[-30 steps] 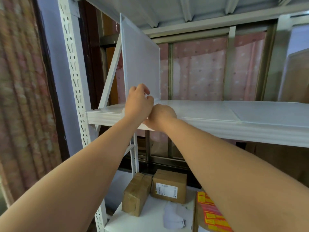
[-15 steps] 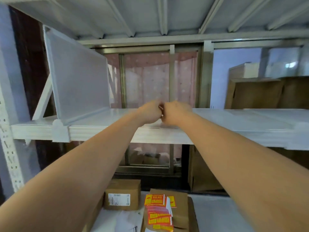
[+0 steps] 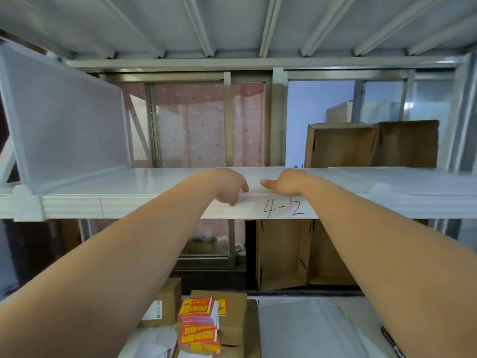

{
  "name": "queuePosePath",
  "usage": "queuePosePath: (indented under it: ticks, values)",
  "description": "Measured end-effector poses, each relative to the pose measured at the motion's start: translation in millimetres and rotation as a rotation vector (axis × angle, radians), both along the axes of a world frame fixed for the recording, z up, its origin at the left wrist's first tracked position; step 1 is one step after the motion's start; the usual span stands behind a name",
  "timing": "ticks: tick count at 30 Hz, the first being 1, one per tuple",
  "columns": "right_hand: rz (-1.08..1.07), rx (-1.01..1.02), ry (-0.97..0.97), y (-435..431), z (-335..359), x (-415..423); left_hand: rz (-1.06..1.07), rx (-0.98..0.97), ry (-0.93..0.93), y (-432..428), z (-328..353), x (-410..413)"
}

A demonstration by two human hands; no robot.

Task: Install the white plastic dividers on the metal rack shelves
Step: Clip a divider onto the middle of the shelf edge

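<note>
Our left hand [image 3: 228, 186], fingers loosely bent, right hand [image 3: 282, 184], fingers hidden, on shelf [image 3: 154, 182] edge, divider [image 3: 67, 125] upright well left, cardboard boxes [image 3: 340, 146] behind shelf.

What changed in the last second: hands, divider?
Both hands left the base of the upright white translucent plastic divider and moved right along the white metal shelf. They met, then parted; the left hand and right hand now rest on its front edge by the handwritten "4-2" mark. The divider stayed upright at the shelf's left end.
</note>
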State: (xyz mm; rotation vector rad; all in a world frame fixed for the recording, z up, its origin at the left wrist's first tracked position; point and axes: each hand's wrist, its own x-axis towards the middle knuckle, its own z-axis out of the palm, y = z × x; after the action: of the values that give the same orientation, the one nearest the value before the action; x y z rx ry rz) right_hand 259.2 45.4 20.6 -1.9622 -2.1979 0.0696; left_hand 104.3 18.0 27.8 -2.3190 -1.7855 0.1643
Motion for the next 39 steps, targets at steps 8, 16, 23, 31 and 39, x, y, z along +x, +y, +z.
queuePosePath:
  ticks: [8, 16, 23, 31, 39]
  values:
    - [0.119, 0.065, 0.291, -9.8, 15.4, 42.9, 0.129, 0.36, 0.021, -13.3, 13.6, 29.4]
    - [0.156, 0.064, 0.216, -10.9, 6.2, 89.4, 0.169, 0.69, 0.303, -17.5, 35.2, 48.7]
    - [-0.072, 0.31, 0.061, -18.8, 10.7, 111.0, 0.173, 0.928, 0.212, -16.5, 72.5, 42.6]
    - [-0.181, 0.488, 0.141, -25.3, 8.1, 114.8, -0.263, 0.956, -1.059, -5.3, 81.3, 86.2]
    - [-0.202, 0.619, 0.211, -28.8, 2.2, 123.2, -0.335, 0.07, -1.532, -4.3, 38.0, 157.9]
